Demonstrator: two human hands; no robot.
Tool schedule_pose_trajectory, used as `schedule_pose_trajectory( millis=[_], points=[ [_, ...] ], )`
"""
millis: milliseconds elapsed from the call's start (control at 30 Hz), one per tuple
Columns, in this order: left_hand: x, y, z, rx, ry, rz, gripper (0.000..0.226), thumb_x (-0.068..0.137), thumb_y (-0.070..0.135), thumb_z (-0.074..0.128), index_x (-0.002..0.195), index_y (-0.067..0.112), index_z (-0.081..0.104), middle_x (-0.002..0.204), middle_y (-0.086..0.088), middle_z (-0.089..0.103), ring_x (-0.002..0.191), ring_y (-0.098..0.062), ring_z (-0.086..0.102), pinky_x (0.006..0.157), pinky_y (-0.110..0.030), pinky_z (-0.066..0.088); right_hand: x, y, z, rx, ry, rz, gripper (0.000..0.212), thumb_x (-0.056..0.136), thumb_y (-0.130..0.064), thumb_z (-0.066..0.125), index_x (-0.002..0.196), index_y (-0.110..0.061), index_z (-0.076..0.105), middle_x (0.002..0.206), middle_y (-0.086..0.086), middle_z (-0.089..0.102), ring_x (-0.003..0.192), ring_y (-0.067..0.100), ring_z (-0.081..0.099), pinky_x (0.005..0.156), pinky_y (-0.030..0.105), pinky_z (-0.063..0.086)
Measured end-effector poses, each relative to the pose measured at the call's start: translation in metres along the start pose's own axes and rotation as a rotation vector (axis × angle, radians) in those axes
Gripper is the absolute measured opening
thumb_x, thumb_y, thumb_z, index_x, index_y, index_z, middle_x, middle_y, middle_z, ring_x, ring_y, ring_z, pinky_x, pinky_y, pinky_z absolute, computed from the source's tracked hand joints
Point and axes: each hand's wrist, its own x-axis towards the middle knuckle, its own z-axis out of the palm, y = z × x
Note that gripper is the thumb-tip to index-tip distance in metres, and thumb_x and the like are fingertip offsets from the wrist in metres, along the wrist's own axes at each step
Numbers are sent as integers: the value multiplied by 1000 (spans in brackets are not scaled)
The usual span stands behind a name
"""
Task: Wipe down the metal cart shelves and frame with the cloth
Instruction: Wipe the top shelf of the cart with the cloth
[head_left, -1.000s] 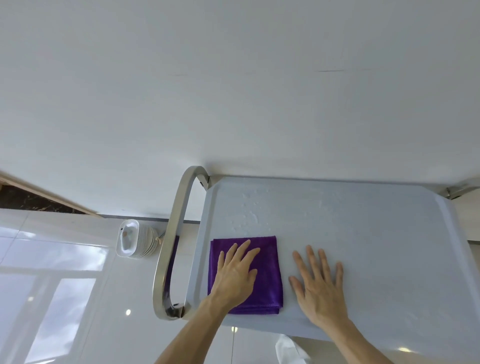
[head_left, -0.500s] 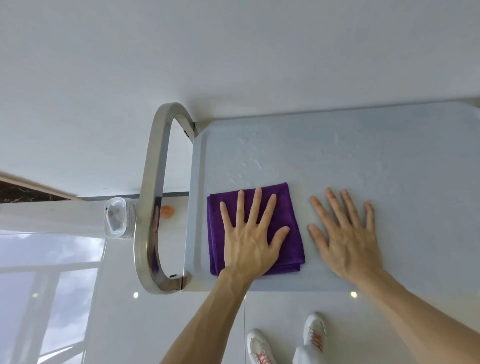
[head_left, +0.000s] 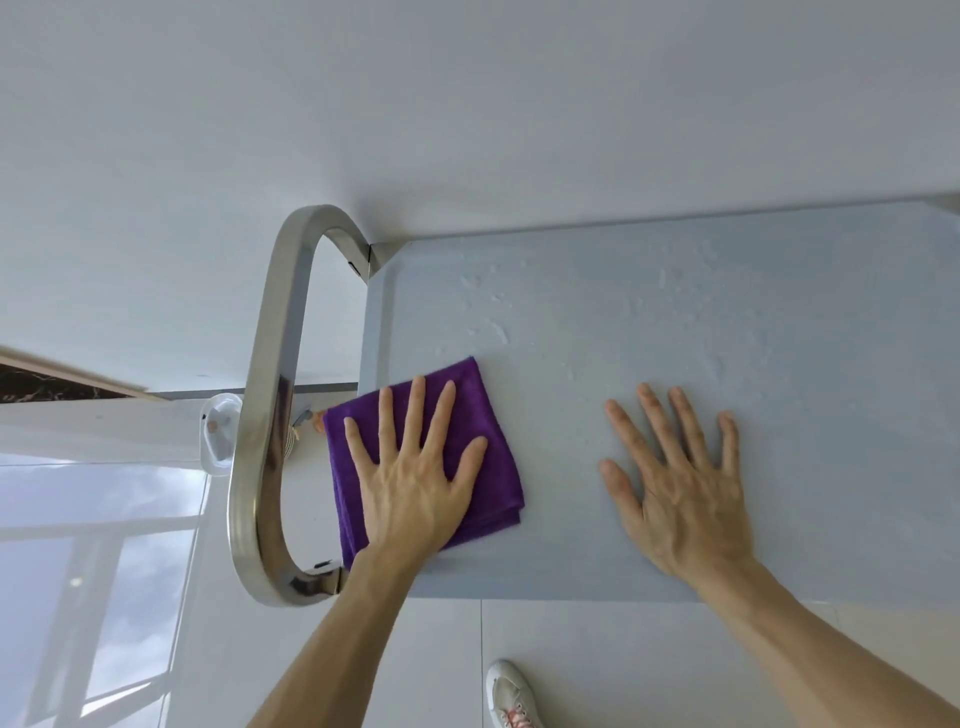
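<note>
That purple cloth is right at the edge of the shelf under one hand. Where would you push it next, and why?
Probably away from the body, toward the far side. The left hand lies flat on the purple cloth, which overhangs the top shelf's left edge beside the handle. Droplets sit just beyond it, unwiped. The right hand rests bare on the shelf.

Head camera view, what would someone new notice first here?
The purple cloth stands out, pressed flat under the left hand at the left edge of the pale top shelf. The right hand lies spread on the bare shelf beside it. Left of the cloth loops the shiny metal handle.
</note>
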Motion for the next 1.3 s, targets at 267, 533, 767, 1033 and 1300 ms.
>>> schedule_pose_trajectory(
  millis=[267,533,767,1033,1300],
  points=[
    [11,52,4,-16,-9,231,70,98,69,22,158,34,12,166,5,11,153,-31,4,117,-66,8,1,-2,-3,-6,-20,6,62,98,-59,26,155,-35,26,165,-1,21,153,25,15,118,63,12],
    [-11,5,4,8,-14,237,70,94,72,27,156,40,16,165,8,16,153,-27,12,118,-63,11,3,-1,-2,-5,-5,1,63,96,-58,31,154,-33,30,164,0,23,152,26,18,117,65,15],
    [81,40,-5,12,-17,77,70,96,72,10,157,39,6,166,8,8,153,-31,1,117,-66,1,3,3,0,-15,-16,7,62,98,-59,26,155,-36,25,165,-1,21,152,26,17,117,64,13],
    [34,54,4,-6,-6,231,68,97,71,18,157,38,10,166,7,12,153,-31,5,117,-66,8,2,3,0,-13,-54,10,62,99,-62,23,156,-38,23,166,-2,18,153,24,14,119,63,11],
    [110,6,-9,-5,-14,60,70,92,78,8,154,46,5,166,12,6,153,-26,1,119,-63,-2,2,5,5,4,-13,12,62,98,-61,26,156,-38,22,166,-3,17,153,24,13,118,64,13]
  ],
)
